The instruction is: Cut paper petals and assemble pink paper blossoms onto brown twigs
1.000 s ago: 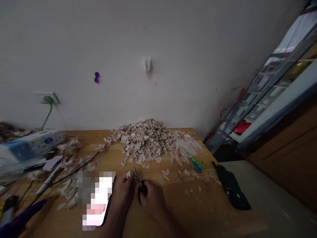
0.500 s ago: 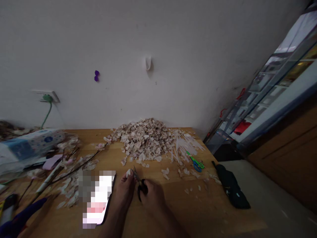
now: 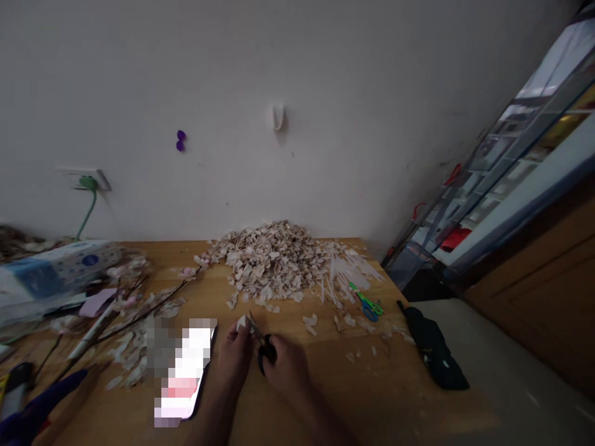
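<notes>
Pack [image 3: 69, 265], far L: round blue mark, print too small to read. Dark green pouch [image 3: 434, 350] by R edge of table [image 3: 372, 396]: tiny pale tag, also illegible. L hand [image 3: 235, 353] pinching a pale petal [image 3: 242, 322], near centre; R hand [image 3: 288, 365] wrapped round black-handled scissors [image 3: 268, 356], blades right by petal, can't tell if touching. Phone [image 3: 190, 365], screen pixelated, just L of L arm, tight that side. Petal pile [image 3: 274, 260] far centre, white strips [image 3: 356, 272] & green/blue scissors [image 3: 369, 306] R of it. Twigs [image 3: 153, 314] w/ blossoms, loose petals clutter L side.
</notes>
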Motion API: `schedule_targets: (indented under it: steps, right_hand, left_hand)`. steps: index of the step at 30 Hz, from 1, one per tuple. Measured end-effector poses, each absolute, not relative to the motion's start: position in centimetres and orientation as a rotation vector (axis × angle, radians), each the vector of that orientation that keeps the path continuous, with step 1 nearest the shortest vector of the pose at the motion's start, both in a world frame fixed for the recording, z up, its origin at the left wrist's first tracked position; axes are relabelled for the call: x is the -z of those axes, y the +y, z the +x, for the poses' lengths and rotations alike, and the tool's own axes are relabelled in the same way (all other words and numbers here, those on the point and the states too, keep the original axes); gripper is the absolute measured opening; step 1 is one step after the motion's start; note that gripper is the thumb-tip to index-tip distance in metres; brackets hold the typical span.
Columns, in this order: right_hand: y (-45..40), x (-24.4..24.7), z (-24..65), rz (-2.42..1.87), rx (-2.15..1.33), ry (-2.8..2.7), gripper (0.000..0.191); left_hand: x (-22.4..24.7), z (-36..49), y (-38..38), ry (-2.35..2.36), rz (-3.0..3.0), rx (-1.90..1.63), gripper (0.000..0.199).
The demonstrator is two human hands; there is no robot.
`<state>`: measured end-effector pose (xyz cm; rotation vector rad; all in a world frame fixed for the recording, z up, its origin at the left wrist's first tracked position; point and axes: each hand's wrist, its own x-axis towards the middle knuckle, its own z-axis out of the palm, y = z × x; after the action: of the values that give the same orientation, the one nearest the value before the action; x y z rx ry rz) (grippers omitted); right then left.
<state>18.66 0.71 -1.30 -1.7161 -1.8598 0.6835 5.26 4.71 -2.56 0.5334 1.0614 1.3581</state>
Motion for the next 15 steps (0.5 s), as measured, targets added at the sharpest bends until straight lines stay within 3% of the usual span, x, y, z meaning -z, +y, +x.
schedule_targets:
  steps: [15]
  right_hand:
    - [0.78,1.76,18.62,-1.729,-0.667,-1.859,0.011]
  left_hand:
    - [2.42,5.44,4.73,1.109,0.586,-1.394,0.046]
